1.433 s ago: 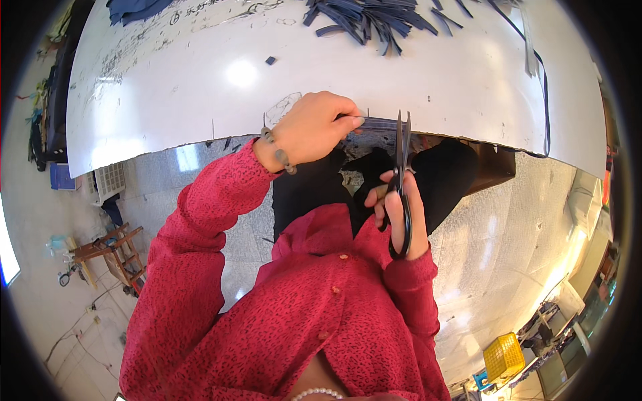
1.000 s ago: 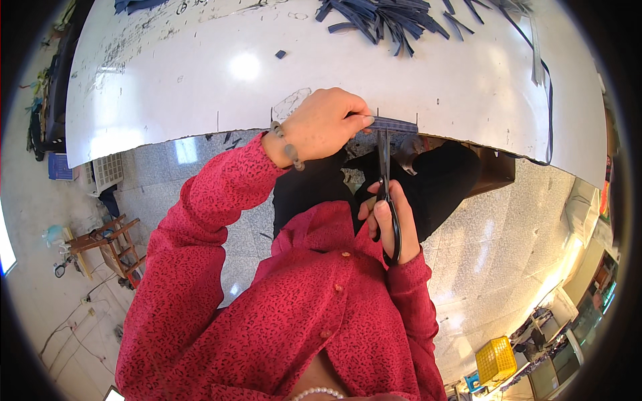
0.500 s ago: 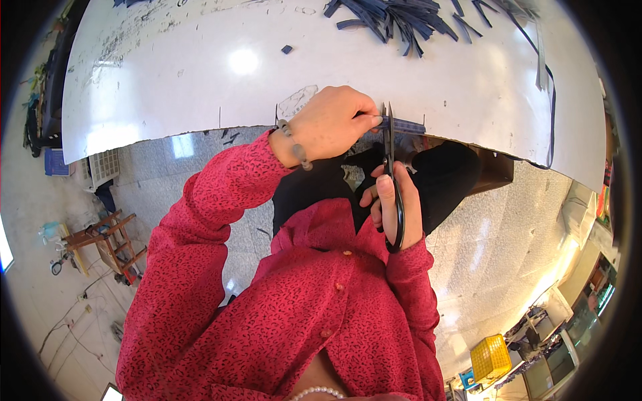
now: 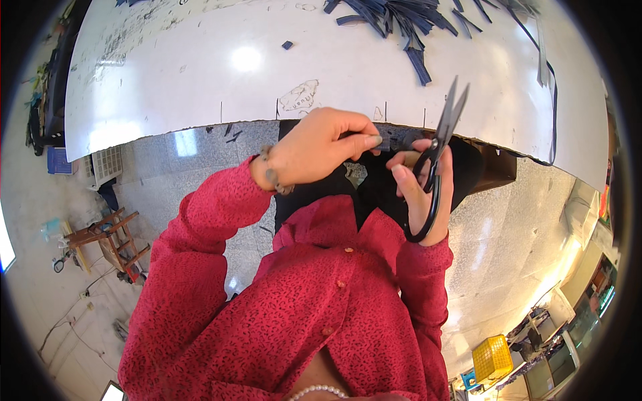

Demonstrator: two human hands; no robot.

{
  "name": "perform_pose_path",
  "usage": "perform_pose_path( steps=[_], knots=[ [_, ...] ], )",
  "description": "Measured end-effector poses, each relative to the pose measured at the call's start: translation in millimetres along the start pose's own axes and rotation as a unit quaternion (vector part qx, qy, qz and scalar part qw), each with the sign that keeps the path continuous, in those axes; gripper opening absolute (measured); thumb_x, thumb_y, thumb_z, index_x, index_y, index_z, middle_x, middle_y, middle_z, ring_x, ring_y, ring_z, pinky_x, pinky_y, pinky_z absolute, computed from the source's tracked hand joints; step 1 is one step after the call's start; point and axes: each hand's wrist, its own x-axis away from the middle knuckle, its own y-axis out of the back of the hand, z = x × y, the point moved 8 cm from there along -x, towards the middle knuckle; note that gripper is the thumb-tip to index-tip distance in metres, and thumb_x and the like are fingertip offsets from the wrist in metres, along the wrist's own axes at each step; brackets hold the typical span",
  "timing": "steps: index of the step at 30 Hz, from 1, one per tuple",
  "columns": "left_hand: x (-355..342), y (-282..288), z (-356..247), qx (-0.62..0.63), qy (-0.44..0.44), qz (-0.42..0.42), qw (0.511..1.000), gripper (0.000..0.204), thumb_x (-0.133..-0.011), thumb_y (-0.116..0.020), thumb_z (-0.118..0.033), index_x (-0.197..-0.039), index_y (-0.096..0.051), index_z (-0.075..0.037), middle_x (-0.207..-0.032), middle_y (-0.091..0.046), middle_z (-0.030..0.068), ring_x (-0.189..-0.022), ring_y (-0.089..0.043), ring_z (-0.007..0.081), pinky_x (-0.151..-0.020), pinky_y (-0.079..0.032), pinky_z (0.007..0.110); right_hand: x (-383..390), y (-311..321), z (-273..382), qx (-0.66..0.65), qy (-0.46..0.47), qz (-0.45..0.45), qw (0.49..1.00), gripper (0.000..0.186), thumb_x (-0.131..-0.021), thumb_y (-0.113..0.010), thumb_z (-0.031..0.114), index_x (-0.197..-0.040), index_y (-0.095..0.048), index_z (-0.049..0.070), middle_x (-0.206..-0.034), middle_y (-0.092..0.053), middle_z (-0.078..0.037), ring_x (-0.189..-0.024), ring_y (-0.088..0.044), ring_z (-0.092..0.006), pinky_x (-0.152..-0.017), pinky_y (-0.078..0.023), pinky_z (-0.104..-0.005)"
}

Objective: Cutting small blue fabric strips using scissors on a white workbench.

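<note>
At the table's near edge my left hand point(image 4: 328, 147) is closed, thumb against fingers, on a short dark blue fabric strip point(image 4: 386, 143). Most of that strip is hard to make out against the black trousers. To its right, my right hand point(image 4: 428, 194) is wrapped around black-handled scissors point(image 4: 438, 144). Their blades point up and away over the table, slightly apart, with no cloth between them. Beyond the blades, a cut dark blue piece point(image 4: 418, 65) lies at the near end of a heap of dark blue strips point(image 4: 394, 17).
The white table point(image 4: 180, 87) has short black marks along its near edge. A small dark scrap point(image 4: 287, 45) lies on it, and a dark cord point(image 4: 554, 113) runs down its right side. On the floor stand a wooden stool point(image 4: 110, 237) at left and a yellow basket point(image 4: 492, 359) at right.
The scissors have come off the strip and moved right, now tilted. My left hand has drawn slightly nearer to me. A cut dark blue piece now lies by the heap.
</note>
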Motion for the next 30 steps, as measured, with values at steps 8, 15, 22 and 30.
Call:
perform_pose_path(
  steps=[8,15,22,30],
  knots=[
    [8.3,-19.0,-0.1,-0.070,-0.074,-0.029,0.994,0.020,-0.092,-0.057,-0.019,-0.095,-0.066,-0.001,-0.074,-0.066,0.0117,-0.060,-0.059,0.0153,-0.059,-0.047,0.029,-4.6,-7.1,2.0,0.012,0.027,-0.035,0.999,0.041,-0.079,-0.062,-0.010,-0.112,-0.042,0.004,-0.087,-0.059,-0.005,-0.075,-0.056,-0.0095,-0.068,-0.046,-0.0211],
    [10.1,-2.2,4.8,-0.123,-0.032,-0.005,0.992,0.022,-0.093,-0.055,-0.022,-0.092,-0.066,-0.004,-0.070,-0.063,0.0095,-0.060,-0.057,0.0176,-0.059,-0.045,0.029,-14.3,23.0,14.6,0.073,0.048,-0.099,0.991,0.038,-0.079,-0.063,-0.007,-0.111,-0.044,0.003,-0.088,-0.060,-0.005,-0.077,-0.055,-0.0085,-0.072,-0.045,-0.0215],
    [-11.5,11.6,-11.1,-0.134,-0.082,-0.037,0.987,0.022,-0.093,-0.056,-0.020,-0.085,-0.066,-0.001,-0.063,-0.058,0.0033,-0.058,-0.049,0.0092,-0.056,-0.040,0.025,-28.0,25.1,23.4,0.095,0.070,-0.124,0.985,0.037,-0.081,-0.063,-0.005,-0.111,-0.045,0.003,-0.088,-0.060,-0.005,-0.076,-0.054,-0.0083,-0.072,-0.046,-0.0221],
    [-32.6,15.6,-13.1,-0.226,-0.067,-0.070,0.969,0.024,-0.087,-0.056,-0.021,-0.080,-0.068,-0.002,-0.074,-0.067,0.0147,-0.069,-0.063,0.0343,-0.064,-0.049,0.039,-9.0,38.2,8.3,0.049,0.051,-0.149,0.986,0.033,-0.086,-0.063,0.004,-0.112,-0.043,0.003,-0.082,-0.059,-0.006,-0.067,-0.055,-0.0087,-0.062,-0.046,-0.0207]
  ],
)
